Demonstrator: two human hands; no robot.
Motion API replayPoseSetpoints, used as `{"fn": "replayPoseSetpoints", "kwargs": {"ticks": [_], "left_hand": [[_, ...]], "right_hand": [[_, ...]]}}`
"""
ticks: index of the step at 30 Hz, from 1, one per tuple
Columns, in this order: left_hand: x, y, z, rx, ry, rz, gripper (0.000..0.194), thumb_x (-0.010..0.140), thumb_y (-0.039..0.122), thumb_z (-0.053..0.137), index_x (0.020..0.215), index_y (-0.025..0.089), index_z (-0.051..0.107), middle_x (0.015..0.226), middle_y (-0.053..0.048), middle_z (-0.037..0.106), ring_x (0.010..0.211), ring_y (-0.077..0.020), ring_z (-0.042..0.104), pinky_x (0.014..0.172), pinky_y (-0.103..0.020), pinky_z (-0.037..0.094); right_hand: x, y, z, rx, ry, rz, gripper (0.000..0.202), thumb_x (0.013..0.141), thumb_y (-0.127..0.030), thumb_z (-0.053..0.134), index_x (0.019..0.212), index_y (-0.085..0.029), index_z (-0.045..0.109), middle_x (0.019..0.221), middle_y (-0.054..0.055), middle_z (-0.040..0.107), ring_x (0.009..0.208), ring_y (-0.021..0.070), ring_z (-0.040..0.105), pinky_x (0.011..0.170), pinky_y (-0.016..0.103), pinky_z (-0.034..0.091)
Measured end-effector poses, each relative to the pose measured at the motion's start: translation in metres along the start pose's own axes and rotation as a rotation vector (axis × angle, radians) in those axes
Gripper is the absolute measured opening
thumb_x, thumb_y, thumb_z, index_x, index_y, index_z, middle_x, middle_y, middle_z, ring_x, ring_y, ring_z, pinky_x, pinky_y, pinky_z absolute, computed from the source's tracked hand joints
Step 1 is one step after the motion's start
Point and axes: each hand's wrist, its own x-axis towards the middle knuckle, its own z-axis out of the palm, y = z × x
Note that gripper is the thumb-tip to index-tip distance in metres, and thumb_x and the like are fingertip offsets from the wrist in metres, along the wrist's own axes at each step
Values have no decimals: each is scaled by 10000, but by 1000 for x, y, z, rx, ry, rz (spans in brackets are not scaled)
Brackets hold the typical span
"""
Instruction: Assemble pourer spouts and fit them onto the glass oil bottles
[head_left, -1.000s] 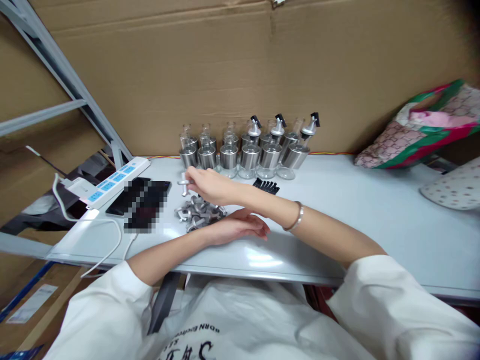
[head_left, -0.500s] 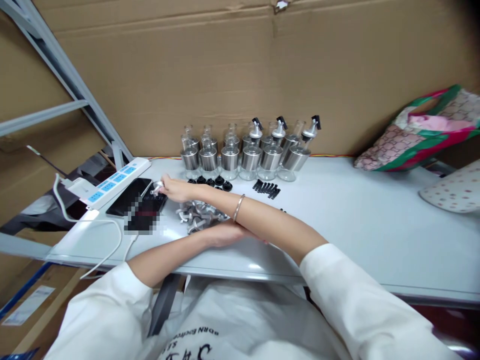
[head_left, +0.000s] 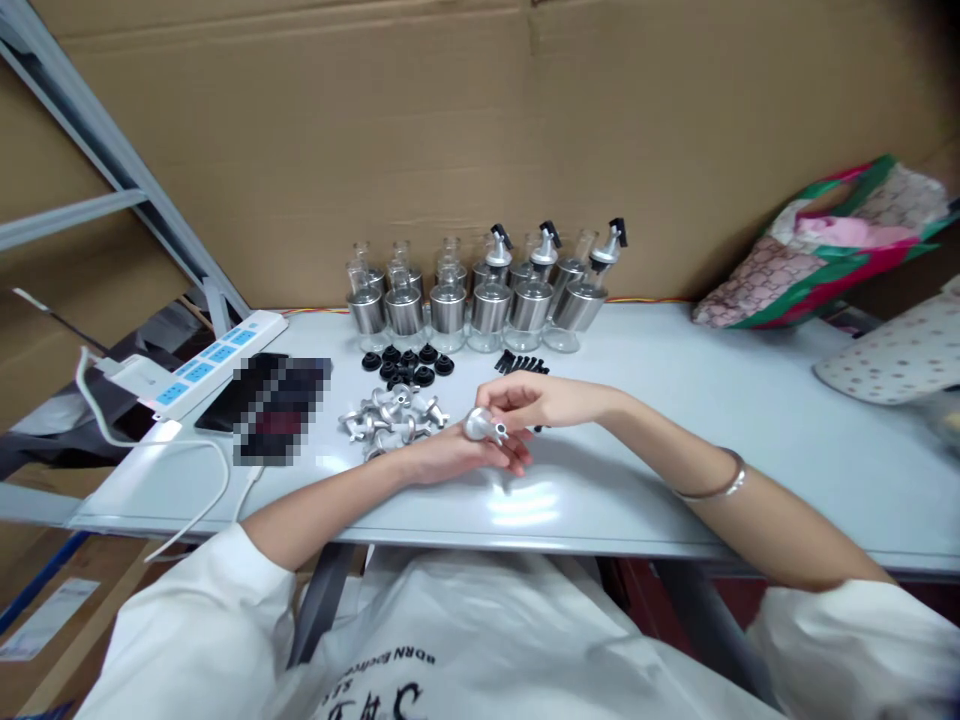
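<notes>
My right hand (head_left: 555, 400) pinches a silver pourer top (head_left: 478, 425), its small spout facing me. Just beneath, my left hand (head_left: 469, 455) is palm-up with its fingers loosely apart and partly covered by the pourer top and my right hand; no object shows in it. Left of the hands lies a pile of silver pourer tops (head_left: 394, 415). Black stoppers (head_left: 409, 365) are grouped behind that pile. Small black levers (head_left: 523, 363) lie in a row behind my right hand.
Glass bottles with steel sleeves (head_left: 448, 308) line the back, several front ones without pourers, three with. At left are a power strip (head_left: 217, 365), a pixelated dark phone (head_left: 281, 410) and a white cable (head_left: 225, 480). A patterned bag (head_left: 780, 270) sits at right.
My right hand has come back from beside the phone at left, carrying the silver pourer top to my left hand. My forearms no longer cross, and the view has shifted slightly.
</notes>
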Motion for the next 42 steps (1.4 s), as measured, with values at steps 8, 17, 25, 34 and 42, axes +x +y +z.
{"fn": "replayPoseSetpoints", "kwargs": {"ticks": [8,17,25,34,42], "left_hand": [[-1,7,-5,-15,-149,-105,465,759,519,561,905,89,661,747,-83,657,686,-174,594,747,-345,414],[-2,8,4,-43,47,-18,369,702,315,754,963,168,538,873,-16,620,650,-105,592,659,-278,410],[-2,9,6,25,21,-43,345,698,316,759,901,146,536,795,-25,633,651,-116,603,686,-289,407],[0,5,5,15,30,-43,454,780,553,621,961,143,544,747,-33,617,617,-131,599,660,-287,429],[1,8,5,-21,40,-43,342,811,451,595,957,150,528,744,-27,627,613,-135,608,657,-289,445]], "right_hand": [[-15,-2,-7,-40,-124,34,242,901,-370,529,797,-151,514,723,-1,581,697,108,541,708,267,419],[-29,13,1,-100,342,54,324,837,-479,585,849,-180,461,617,-51,538,530,73,430,511,214,299],[-28,7,11,-87,416,4,279,768,-408,663,840,-159,558,702,19,673,651,128,604,640,277,451],[-33,12,-3,-343,561,29,298,826,-430,573,885,-150,654,714,31,659,633,127,578,599,258,453],[-62,23,-40,-681,435,140,193,791,-310,593,829,-186,737,801,46,728,675,165,618,636,294,449]]}}
